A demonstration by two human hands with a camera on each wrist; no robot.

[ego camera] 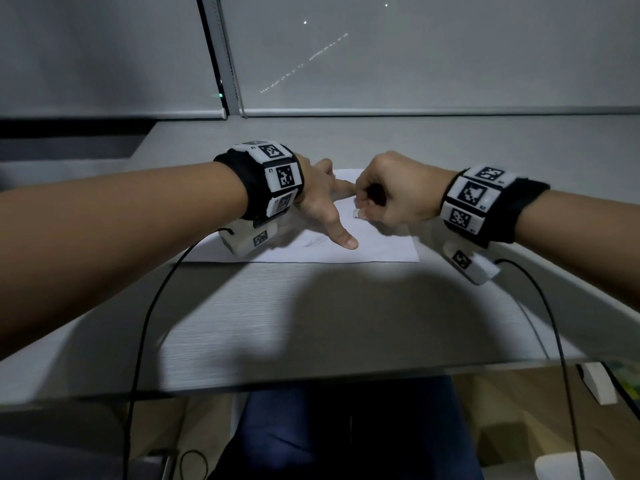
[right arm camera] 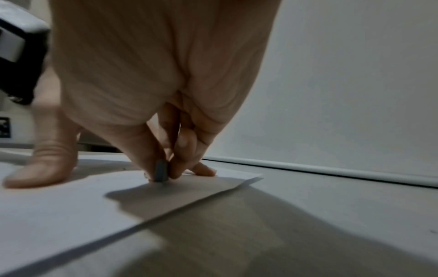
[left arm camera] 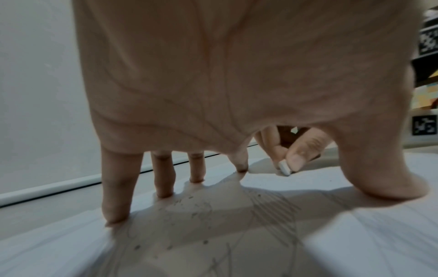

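Note:
A white sheet of paper [ego camera: 384, 245] lies on the grey table [ego camera: 311, 306], with faint pencil marks [left arm camera: 272, 208] on it. My left hand [ego camera: 330, 209] is spread on the sheet, its straight fingertips [left arm camera: 163, 193] and thumb [ego camera: 346, 241] pressing down. Just to its right, my right hand [ego camera: 363, 207] pinches a small white eraser [ego camera: 358, 214] between thumb and fingers. The eraser's lower end [left arm camera: 284, 167] touches the paper. In the right wrist view the eraser [right arm camera: 160, 173] looks grey, standing on the paper [right arm camera: 71, 209] near its far corner.
A lowered roller blind [ego camera: 415, 57] closes off the back of the table. Black cables [ego camera: 145, 323] [ego camera: 554, 323] run from both wrist units over the table's front edge [ego camera: 311, 382]. A white object [ego camera: 568, 467] sits on the floor, lower right.

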